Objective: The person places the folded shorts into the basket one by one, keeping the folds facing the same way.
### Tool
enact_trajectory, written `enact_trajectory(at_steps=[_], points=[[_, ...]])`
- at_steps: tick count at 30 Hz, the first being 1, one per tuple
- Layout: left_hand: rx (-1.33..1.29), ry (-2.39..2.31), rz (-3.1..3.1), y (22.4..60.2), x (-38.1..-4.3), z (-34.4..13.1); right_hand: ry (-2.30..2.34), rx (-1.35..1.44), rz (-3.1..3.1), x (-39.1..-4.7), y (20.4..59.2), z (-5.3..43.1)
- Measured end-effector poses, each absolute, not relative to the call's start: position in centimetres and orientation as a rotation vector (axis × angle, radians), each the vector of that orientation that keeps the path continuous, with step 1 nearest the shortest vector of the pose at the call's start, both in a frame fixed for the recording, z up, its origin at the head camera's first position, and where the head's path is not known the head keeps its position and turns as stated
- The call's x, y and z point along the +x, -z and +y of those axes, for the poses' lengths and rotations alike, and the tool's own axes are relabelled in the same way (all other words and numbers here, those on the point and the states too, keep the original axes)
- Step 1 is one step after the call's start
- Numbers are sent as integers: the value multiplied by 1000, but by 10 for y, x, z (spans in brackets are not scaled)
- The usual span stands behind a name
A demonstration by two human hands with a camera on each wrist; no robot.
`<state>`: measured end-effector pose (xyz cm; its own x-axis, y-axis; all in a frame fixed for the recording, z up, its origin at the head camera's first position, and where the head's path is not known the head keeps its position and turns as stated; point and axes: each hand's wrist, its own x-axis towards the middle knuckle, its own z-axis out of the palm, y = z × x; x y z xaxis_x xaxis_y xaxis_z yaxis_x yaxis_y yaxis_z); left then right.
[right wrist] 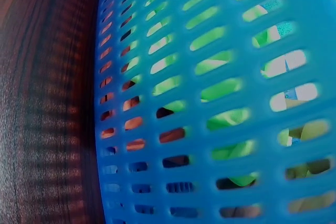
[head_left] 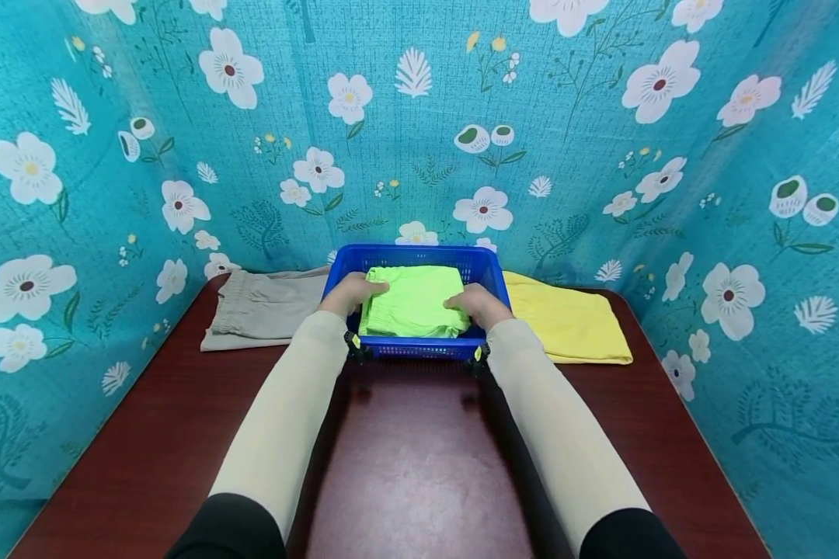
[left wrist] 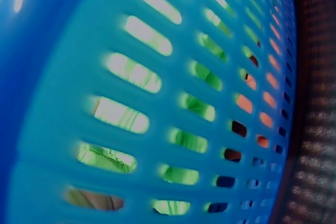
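A folded neon green garment with a gathered elastic edge, apparently shorts (head_left: 416, 303), lies level within the blue plastic basket (head_left: 419, 343). My left hand (head_left: 353, 293) grips its left side, thumb on top. On the opposite side my right hand (head_left: 484, 304) holds it the same way, thumb over the upper face. The other fingers of both hands are hidden down inside the basket. Both wrist views look at the basket's slotted front wall, and green cloth (left wrist: 199, 107) shows through the slots in the left one; the right one shows green cloth (right wrist: 220, 90) too.
Folded grey pants or shorts (head_left: 259, 307) with an elastic waist lie left of the basket. A folded yellow garment (head_left: 573, 318) lies to its right. All rest on a dark red-brown table (head_left: 412, 466), with a blue floral curtain (head_left: 405, 132) behind and at both sides.
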<state>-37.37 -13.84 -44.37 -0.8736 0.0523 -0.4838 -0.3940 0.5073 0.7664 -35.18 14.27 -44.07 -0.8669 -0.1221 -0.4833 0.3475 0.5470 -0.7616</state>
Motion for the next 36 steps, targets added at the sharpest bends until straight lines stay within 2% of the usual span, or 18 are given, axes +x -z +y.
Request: enact_trajectory(at_steps=[15,25,36], points=[[-175,-1202,2461,439,-365,-132,1179,134,2460,-350,443,139],[-145,-963,2531,422,-359,-123,1095,107,2538,-348,440,137],[-83,-866,2546,426,-363,-129,1008,-22,2707,-346,443,135]])
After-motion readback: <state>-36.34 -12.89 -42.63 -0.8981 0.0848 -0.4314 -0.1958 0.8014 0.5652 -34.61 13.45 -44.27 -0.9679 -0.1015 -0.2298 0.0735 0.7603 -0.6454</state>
